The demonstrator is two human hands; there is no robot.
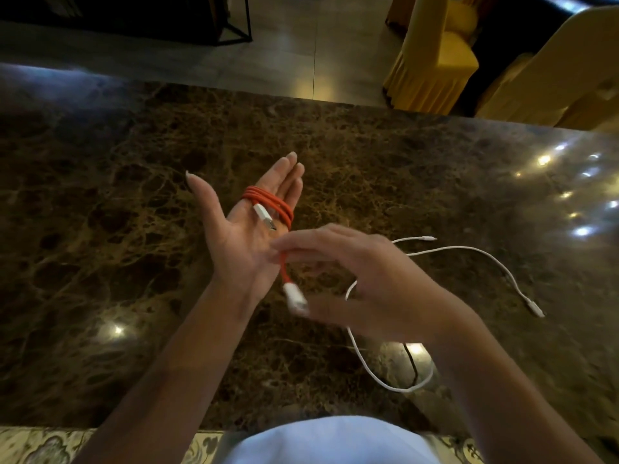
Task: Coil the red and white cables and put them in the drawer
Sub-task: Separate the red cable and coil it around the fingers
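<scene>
Left hand point(248, 226) (palm up) wears red cable point(272, 205) loops — right hand point(365, 279) pinches its tail

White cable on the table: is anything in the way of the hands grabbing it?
Nothing lies on the white cable, but the left hand is wrapped in the red cable, and the right hand pinches its loose end.

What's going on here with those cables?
A person is winding a red cable around the straight fingers of the open left hand. The right hand pinches the cable's loose end, with its white plug dangling. A thin white cable lies uncoiled on the dark brown marble tabletop. No drawer is in view.
</scene>
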